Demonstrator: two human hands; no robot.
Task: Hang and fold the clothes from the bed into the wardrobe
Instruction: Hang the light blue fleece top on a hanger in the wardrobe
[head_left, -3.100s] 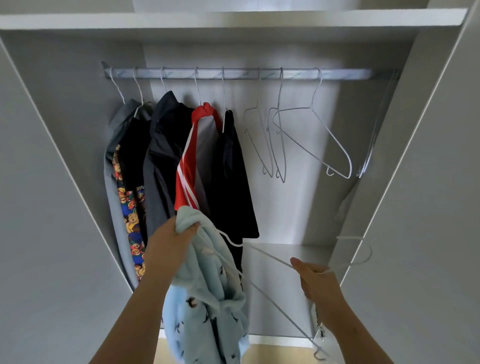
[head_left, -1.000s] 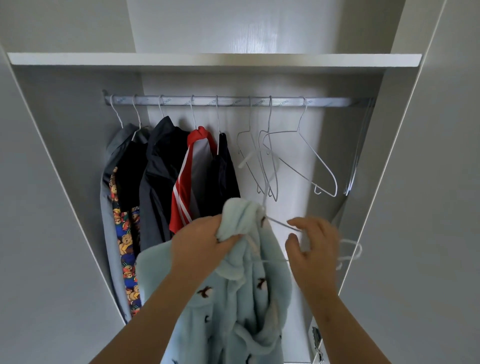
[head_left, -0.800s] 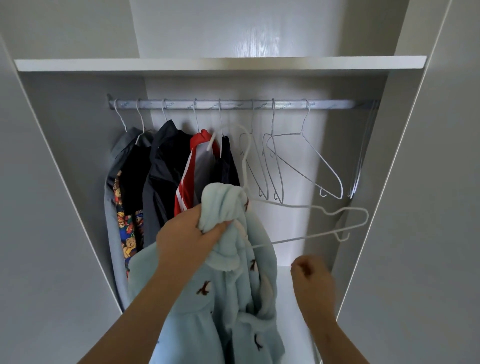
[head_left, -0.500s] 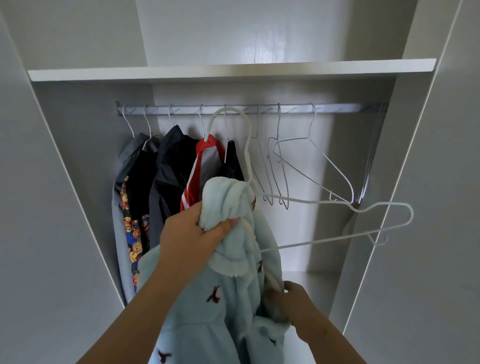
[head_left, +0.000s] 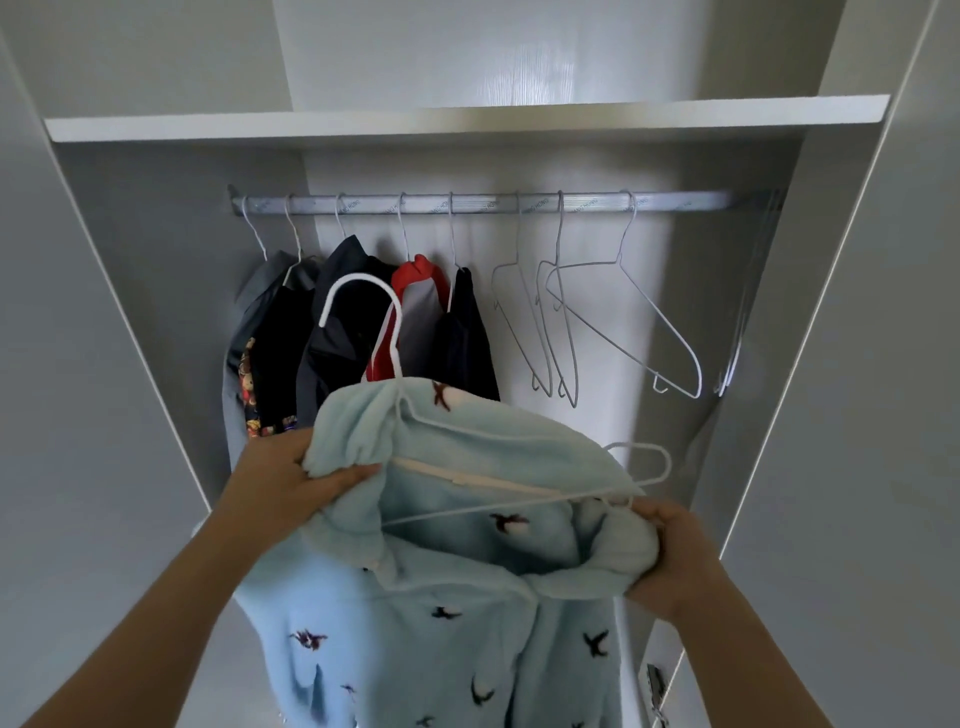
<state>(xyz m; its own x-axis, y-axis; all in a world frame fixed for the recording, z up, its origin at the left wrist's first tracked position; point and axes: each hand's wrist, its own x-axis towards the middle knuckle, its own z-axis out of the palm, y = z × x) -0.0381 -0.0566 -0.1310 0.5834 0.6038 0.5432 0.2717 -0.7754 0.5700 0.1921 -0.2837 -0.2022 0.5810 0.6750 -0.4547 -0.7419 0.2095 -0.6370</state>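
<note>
A fluffy light blue garment (head_left: 457, 613) with small dark bird prints hangs in front of the open wardrobe. A white wire hanger (head_left: 395, 332) sits partly inside its neck, the hook sticking up and the right shoulder end poking out. My left hand (head_left: 291, 483) grips the garment's left collar edge. My right hand (head_left: 670, 556) grips the fabric at the right shoulder, by the hanger's end. The hanging rail (head_left: 675, 201) runs across the wardrobe above.
Several dark garments and a red-and-grey one (head_left: 415, 312) hang on the rail's left half. Three bare wire hangers (head_left: 623, 322) hang to the right, with bare rail beyond them. A white shelf (head_left: 467, 122) spans the top. Wardrobe side panels (head_left: 831, 364) close in left and right.
The hanger has gone from sticking out sideways to lying inside the garment's neck. My right hand moved from low in the fabric to the right shoulder, spreading the garment wide.
</note>
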